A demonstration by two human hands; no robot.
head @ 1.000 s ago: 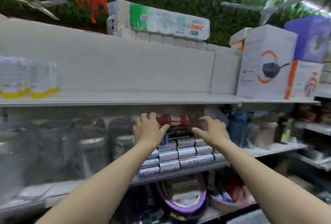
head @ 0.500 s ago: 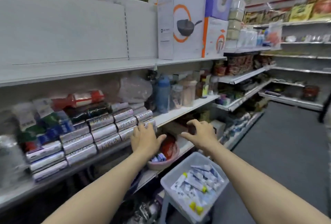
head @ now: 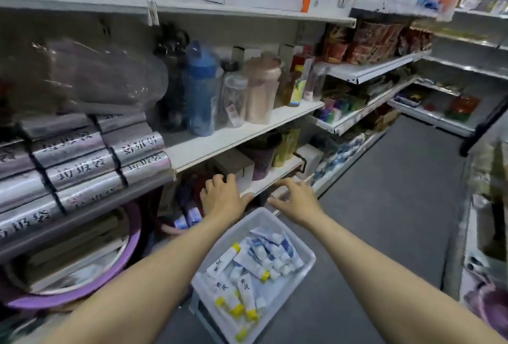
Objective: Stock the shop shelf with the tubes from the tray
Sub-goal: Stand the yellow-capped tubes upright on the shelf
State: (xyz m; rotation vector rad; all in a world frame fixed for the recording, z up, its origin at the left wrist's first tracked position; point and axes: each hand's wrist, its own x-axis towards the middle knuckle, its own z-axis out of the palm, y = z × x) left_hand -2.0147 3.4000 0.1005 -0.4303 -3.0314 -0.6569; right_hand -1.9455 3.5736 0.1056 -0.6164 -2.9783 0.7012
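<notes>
Shop aisle shelf (head: 228, 137), clear tray (head: 242, 229), white tubes (head: 248, 261), blue print, yellow caps

The tubes (head: 255, 264) are showing white with blue bands and yellow caps, and the tray (head: 238, 223) is looking pale grey. The rolls (head: 82, 176) are gleaming silver with black characters, the basin (head: 132, 255) is showing purple and one bottle (head: 202, 91) blue.

Both arms reach forward, left hand (head: 223, 197) and right hand (head: 296, 200) palm-down, fingers loosely spread, holding nothing.
</notes>
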